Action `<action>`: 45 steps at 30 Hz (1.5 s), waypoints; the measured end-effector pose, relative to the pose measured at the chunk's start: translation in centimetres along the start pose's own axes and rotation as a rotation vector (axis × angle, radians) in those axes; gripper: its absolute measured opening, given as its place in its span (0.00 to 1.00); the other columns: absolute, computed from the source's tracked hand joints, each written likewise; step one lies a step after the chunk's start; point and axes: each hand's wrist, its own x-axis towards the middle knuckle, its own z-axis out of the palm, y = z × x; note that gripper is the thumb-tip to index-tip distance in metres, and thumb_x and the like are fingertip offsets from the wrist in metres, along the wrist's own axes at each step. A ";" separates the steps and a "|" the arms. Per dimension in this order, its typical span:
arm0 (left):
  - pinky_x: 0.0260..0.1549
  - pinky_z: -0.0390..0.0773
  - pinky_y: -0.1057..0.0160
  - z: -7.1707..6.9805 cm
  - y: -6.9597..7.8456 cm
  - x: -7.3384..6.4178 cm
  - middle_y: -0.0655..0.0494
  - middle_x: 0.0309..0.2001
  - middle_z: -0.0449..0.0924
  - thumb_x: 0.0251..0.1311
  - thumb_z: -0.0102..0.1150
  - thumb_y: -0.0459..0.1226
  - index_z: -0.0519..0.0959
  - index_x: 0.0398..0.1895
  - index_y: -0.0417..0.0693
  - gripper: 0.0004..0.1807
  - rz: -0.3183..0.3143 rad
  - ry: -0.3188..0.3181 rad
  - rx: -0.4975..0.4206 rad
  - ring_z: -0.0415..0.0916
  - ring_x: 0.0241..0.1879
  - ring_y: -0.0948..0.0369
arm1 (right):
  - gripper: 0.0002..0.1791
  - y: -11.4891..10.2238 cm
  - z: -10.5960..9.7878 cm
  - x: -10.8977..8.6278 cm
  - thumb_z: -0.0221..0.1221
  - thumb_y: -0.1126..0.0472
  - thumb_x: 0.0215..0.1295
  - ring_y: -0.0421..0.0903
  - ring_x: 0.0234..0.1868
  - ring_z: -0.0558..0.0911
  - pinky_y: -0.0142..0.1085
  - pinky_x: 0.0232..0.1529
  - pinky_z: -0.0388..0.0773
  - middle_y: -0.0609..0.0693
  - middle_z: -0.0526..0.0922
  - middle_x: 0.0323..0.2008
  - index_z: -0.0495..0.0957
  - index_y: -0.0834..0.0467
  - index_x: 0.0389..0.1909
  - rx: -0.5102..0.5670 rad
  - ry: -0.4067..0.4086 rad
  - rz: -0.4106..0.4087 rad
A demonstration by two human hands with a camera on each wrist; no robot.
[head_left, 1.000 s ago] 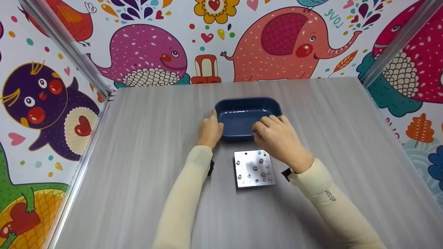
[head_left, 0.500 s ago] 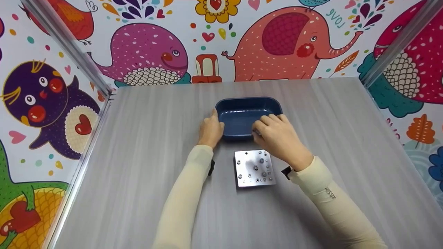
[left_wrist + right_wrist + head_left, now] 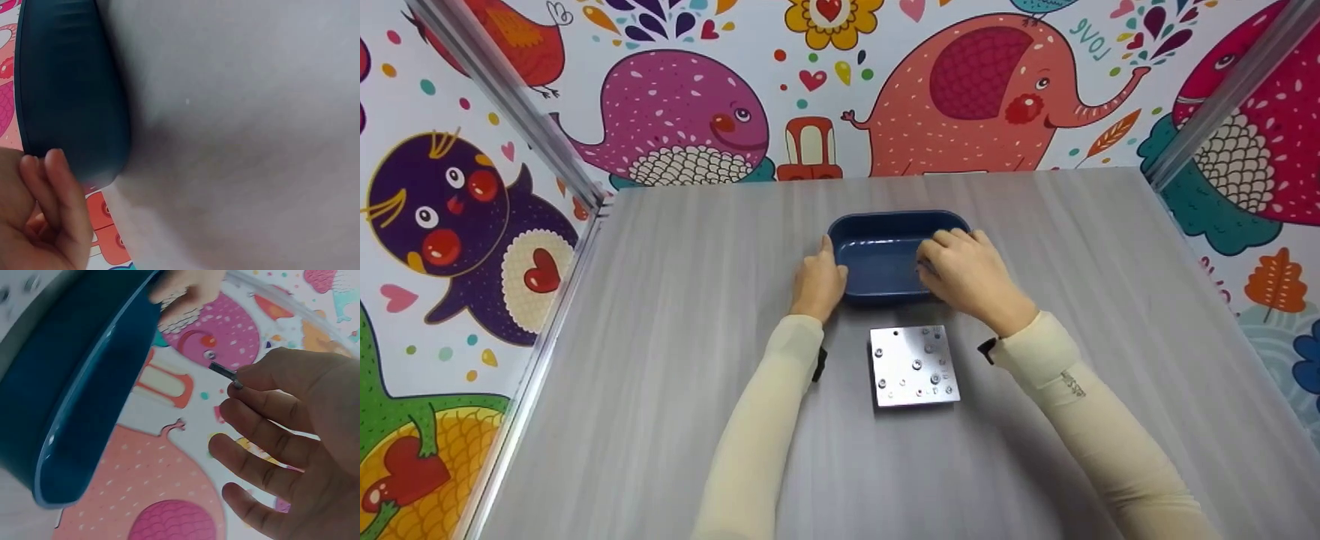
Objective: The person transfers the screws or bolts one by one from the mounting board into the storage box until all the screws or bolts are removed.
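A dark blue rectangular tray [image 3: 885, 268] rests on the table. My left hand [image 3: 817, 281] holds its left end, one finger along the side and the thumb by the near corner. In the left wrist view, the left-hand fingers [image 3: 62, 191] lie curled at the tray's wall [image 3: 73, 101]. My right hand [image 3: 964, 270] is over the tray's right part. In the right wrist view it pinches a small metal screw [image 3: 223, 371] between thumb and index finger, the other fingers spread. The screw is hidden by the hand in the head view.
A square metal plate [image 3: 915, 367] with several screws and holes lies just in front of the tray, between the forearms. Grey table [image 3: 675, 300] surface surrounds it. Patterned walls [image 3: 960, 97] with metal corner posts [image 3: 1215, 97] stand at the back and sides.
My right hand has shifted slightly right and away from me, uncovering more of the tray and the metal plate's far right corner. The left hand and tray stay in place.
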 end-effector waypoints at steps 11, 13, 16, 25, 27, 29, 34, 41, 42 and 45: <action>0.32 0.78 0.53 0.1 0.1 -0.1 0.40 0.36 0.84 0.66 0.56 0.33 0.59 0.75 0.33 0.35 0.012 0.003 -0.009 0.74 0.26 0.53 | 0.07 5.2 2.3 3.5 0.62 0.63 0.64 0.57 0.34 0.81 0.55 0.39 0.75 0.58 0.81 0.32 0.84 0.64 0.36 0.027 -0.058 0.194; 0.32 0.78 0.53 0.0 0.1 -0.2 0.40 0.35 0.84 0.66 0.55 0.33 0.59 0.75 0.33 0.35 0.011 0.003 -0.002 0.74 0.26 0.53 | 0.08 6.0 3.1 4.1 0.61 0.63 0.64 0.58 0.35 0.81 0.57 0.40 0.76 0.59 0.81 0.33 0.84 0.65 0.36 0.033 -0.062 0.215; 0.32 0.78 0.53 -0.1 0.0 -0.2 0.41 0.35 0.83 0.66 0.55 0.34 0.58 0.75 0.34 0.35 0.000 -0.004 0.005 0.74 0.26 0.53 | 0.09 6.9 4.3 4.7 0.60 0.63 0.64 0.59 0.35 0.81 0.57 0.39 0.77 0.60 0.81 0.33 0.83 0.66 0.36 0.036 -0.109 0.265; 0.30 0.77 0.54 -0.3 0.1 -0.2 0.42 0.31 0.82 0.68 0.54 0.35 0.57 0.76 0.35 0.35 0.003 -0.018 0.018 0.74 0.25 0.54 | 0.13 7.6 5.5 5.0 0.60 0.59 0.61 0.65 0.39 0.83 0.60 0.41 0.77 0.64 0.82 0.36 0.82 0.68 0.34 -0.006 -0.225 0.357; 0.33 0.78 0.53 -0.3 0.2 -0.2 0.40 0.35 0.83 0.68 0.55 0.35 0.57 0.76 0.34 0.35 0.008 -0.014 0.021 0.76 0.27 0.53 | 0.13 7.8 5.5 4.8 0.60 0.59 0.62 0.65 0.39 0.83 0.59 0.42 0.77 0.65 0.82 0.37 0.81 0.68 0.34 -0.007 -0.239 0.366; 0.36 0.79 0.52 -0.3 0.2 -0.2 0.38 0.38 0.84 0.67 0.55 0.35 0.58 0.75 0.33 0.35 0.011 -0.010 0.025 0.78 0.30 0.51 | 0.13 7.9 5.4 4.5 0.61 0.59 0.62 0.65 0.39 0.83 0.59 0.43 0.77 0.65 0.82 0.37 0.81 0.68 0.35 -0.011 -0.255 0.375; 0.37 0.79 0.52 -0.2 0.4 0.0 0.38 0.38 0.84 0.67 0.55 0.35 0.58 0.75 0.33 0.35 0.010 -0.023 0.042 0.79 0.31 0.50 | 0.12 8.4 5.4 3.8 0.61 0.60 0.61 0.66 0.39 0.82 0.60 0.42 0.77 0.65 0.82 0.37 0.81 0.68 0.34 -0.015 -0.287 0.381; 0.33 0.78 0.53 -0.1 0.5 -0.1 0.40 0.35 0.83 0.68 0.54 0.36 0.58 0.76 0.35 0.35 -0.024 -0.018 0.068 0.76 0.28 0.52 | 0.13 8.7 5.7 3.3 0.61 0.59 0.61 0.67 0.39 0.82 0.62 0.41 0.76 0.66 0.82 0.36 0.80 0.68 0.32 -0.020 -0.314 0.359; 0.33 0.78 0.53 0.0 0.5 -0.2 0.40 0.35 0.83 0.68 0.54 0.36 0.57 0.76 0.36 0.35 -0.029 -0.025 0.071 0.76 0.28 0.52 | 0.13 8.7 5.7 3.2 0.61 0.59 0.61 0.67 0.39 0.82 0.61 0.41 0.77 0.66 0.82 0.36 0.80 0.68 0.32 -0.017 -0.323 0.359; 0.32 0.79 0.52 -0.2 0.6 0.0 0.39 0.37 0.83 0.68 0.54 0.36 0.57 0.76 0.36 0.35 -0.034 -0.033 0.075 0.77 0.28 0.51 | 0.12 8.9 5.5 3.4 0.61 0.59 0.61 0.66 0.39 0.82 0.61 0.41 0.77 0.64 0.83 0.36 0.81 0.67 0.33 -0.016 -0.337 0.372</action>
